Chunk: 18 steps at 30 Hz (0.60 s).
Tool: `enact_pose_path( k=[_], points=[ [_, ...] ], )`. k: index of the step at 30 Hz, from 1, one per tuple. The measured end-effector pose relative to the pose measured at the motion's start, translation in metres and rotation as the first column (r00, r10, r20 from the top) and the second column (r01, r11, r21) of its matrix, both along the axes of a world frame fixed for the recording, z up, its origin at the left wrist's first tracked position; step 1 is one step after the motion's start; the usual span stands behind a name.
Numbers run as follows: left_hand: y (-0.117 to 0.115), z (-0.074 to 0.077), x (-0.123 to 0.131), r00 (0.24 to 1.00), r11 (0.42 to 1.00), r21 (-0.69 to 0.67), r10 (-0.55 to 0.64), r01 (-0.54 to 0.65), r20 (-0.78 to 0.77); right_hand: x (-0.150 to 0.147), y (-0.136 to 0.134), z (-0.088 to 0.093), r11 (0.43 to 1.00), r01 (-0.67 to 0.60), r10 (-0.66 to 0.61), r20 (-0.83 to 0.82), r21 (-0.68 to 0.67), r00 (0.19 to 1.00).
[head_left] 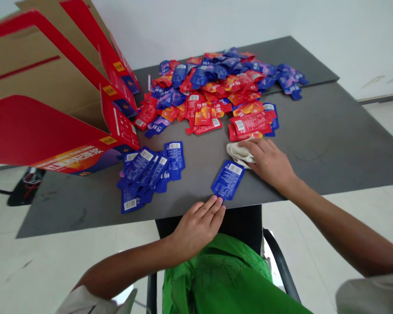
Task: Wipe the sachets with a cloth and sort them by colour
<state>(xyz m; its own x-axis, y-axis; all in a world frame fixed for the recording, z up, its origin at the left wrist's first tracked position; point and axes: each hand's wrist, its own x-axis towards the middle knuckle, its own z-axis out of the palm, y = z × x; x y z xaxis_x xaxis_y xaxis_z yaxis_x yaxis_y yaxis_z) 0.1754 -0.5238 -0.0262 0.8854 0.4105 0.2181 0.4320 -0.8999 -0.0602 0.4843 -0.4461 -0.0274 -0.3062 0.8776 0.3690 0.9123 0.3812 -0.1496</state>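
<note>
A blue spouted pouch (228, 180) lies flat near the table's front edge, its barcode side up. The fingertips of my left hand (201, 222) rest on its near end, with the fingers stretched out together. My right hand (271, 162) grips a crumpled white cloth (240, 153) just beyond the pouch's upper right corner. Behind the cloth lies a small stack of red pouches (251, 124) with a blue one partly under it. To the left, several blue pouches (147, 170) form an overlapping pile.
A big heap of red and blue pouches (212, 83) covers the back of the grey table (334, 144). Open red cardboard boxes (118, 126) stand at the left. A pale pen-like stick (149, 83) is beside the heap. A white wall (249, 22) rises behind.
</note>
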Motion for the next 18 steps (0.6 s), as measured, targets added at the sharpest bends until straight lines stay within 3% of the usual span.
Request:
enact_pose_path(
  k=[5,10,14,18],
  points=[
    [0.011,0.010,0.018,0.992,0.989,-0.141,0.065,-0.049,0.111,0.019,-0.014,0.017,0.951,0.271,-0.227,-0.256,0.150,0.940],
    [0.022,0.011,0.056,0.940,0.930,-0.208,0.327,-0.303,0.096,0.016,-0.041,0.009,0.884,0.453,-0.366,-0.430,0.116,0.825],
    [0.027,0.014,0.077,0.887,0.861,-0.229,0.462,-0.453,-0.016,0.019,-0.048,-0.007,0.845,0.535,-0.461,-0.487,0.016,0.742],
    [0.030,0.031,0.087,0.861,0.824,-0.250,0.496,-0.508,-0.114,0.021,-0.046,-0.011,0.850,0.526,-0.447,-0.513,0.010,0.733]
  ],
)
